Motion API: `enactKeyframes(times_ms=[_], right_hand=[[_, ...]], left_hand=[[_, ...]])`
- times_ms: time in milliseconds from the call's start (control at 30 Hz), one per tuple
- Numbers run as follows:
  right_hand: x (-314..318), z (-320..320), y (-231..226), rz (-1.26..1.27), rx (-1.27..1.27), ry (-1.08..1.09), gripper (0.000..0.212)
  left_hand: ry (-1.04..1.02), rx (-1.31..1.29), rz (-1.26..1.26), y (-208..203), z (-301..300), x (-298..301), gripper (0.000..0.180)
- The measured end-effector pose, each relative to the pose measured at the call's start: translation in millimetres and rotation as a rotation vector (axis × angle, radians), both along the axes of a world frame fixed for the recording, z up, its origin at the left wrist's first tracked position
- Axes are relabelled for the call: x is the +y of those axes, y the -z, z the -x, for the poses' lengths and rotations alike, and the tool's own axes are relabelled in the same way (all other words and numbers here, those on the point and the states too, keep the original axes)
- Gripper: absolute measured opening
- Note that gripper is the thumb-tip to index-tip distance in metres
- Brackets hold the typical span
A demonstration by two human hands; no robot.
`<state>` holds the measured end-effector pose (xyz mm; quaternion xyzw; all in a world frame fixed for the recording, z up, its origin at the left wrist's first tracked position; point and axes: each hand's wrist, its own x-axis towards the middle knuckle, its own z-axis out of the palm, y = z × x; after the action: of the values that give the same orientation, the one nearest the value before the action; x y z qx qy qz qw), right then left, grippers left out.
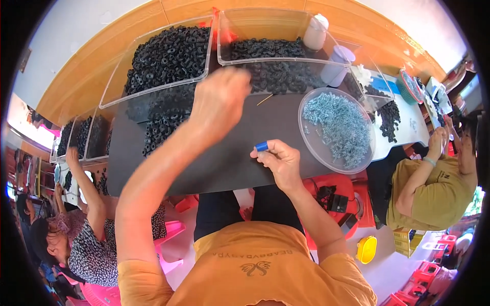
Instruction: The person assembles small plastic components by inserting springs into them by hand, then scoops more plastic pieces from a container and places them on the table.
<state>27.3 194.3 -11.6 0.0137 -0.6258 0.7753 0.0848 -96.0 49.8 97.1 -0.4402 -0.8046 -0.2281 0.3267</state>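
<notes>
My left hand [222, 97] is raised over the dark table, close to the front rim of a clear plastic bin [291, 60] holding small black plastic parts [268, 48]. Motion blurs its fingers, so whether they hold anything cannot be told. Lower and to the right, my right hand [283, 163] pinches thumb against index finger, with a blue cover [261, 146] round that finger. A tiny dark bit shows at the fingertips, too small to name. Beside this hand lies a round clear tray [371, 148] of small silvery-blue springs [339, 125].
A second clear bin [206, 66] heaped with black parts stands back left, with more parts [163, 127] before it. A thin stick [264, 99] lies on the table [229, 166]. White and lilac bottles [334, 66] stand back right. Co-workers sit left and right; a red stool [334, 186] is below.
</notes>
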Motion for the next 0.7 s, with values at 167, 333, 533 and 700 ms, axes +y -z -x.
enactKeyframes(times_ms=[167,333,533,700], right_hand=[[1,3,-4,-0.048,-0.026,-0.056,0.013],[3,6,-1,-0.041,0.030,-0.034,0.012],[-1,9,-12,-0.148,-0.054,-0.041,0.010],[-13,43,-26,-0.502,0.013,-0.032,0.010]], left_hand=[[-0.189,0.170,0.064,-41,68,29,0.032],[-0.035,0.254,0.029,-21,38,-10,0.020],[-0.103,-0.129,0.260,41,-30,-85,0.021],[-0.110,-0.140,0.385,65,-50,-98,0.029]])
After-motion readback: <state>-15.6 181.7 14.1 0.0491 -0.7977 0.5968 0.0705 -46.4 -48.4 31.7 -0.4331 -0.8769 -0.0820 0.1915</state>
